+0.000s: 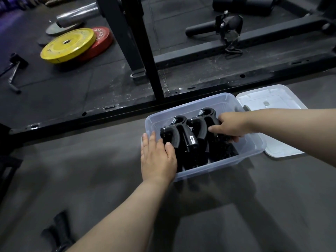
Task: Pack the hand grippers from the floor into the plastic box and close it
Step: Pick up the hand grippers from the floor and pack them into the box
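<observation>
I am looking down at a clear rectangular plastic box sitting on the dark gym floor, its translucent flat lid lying off, touching its right side. Black sprung hand grippers are standing packed inside the box, coil springs upward. My left hand is resting spread and flat over the box's near-left corner, fingertips touching the leftmost gripper without closing round it. My right hand is reaching in from the right, its fingers curling around the handle of the rightmost gripper. Beyond, a yellow round weight plate is overlapping a red weight plate beside a black steel rack frame.
</observation>
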`<state>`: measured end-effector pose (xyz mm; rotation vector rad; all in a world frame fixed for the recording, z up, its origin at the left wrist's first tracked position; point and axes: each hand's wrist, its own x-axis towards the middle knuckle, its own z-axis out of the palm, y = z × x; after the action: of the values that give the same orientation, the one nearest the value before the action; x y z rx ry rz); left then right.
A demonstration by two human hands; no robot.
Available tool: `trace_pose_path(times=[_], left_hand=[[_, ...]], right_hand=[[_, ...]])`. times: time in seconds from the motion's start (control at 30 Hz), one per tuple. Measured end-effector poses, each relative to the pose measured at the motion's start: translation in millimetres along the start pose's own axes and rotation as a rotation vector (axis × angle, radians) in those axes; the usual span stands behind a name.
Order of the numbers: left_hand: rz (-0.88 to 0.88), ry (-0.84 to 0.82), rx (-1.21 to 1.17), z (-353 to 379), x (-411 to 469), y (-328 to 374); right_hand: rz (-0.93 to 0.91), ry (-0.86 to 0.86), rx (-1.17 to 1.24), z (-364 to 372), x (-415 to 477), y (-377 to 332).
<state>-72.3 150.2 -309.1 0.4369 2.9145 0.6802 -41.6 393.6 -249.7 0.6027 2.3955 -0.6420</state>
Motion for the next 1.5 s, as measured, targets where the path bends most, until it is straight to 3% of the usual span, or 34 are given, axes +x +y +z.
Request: trace_pose_path(times=[0.17, 0.73, 1.23, 1.5], left_hand=[[-0.006, -0.005, -0.001, -0.1, -0.1, 0.2], [-0.008, -0.009, -0.002, 1.3, 0.3, -0.3], [-0.003, -0.001, -0.019, 0.9, -0.5, -1.1], [-0.008, 0.001, -0.016, 1.6, 0.4, -1.0]], right_hand=[[-0.004, -0.039, 0.112, -7.2, 2.6, 9.8], [0.033, 0.072, -0.049, 2.0, 10.2, 0.8], [0.019, 0.039, -0.043, 4.6, 9.7, -2.7], [-0.078, 0.369, -0.150, 10.8, 11.0, -7.5]])
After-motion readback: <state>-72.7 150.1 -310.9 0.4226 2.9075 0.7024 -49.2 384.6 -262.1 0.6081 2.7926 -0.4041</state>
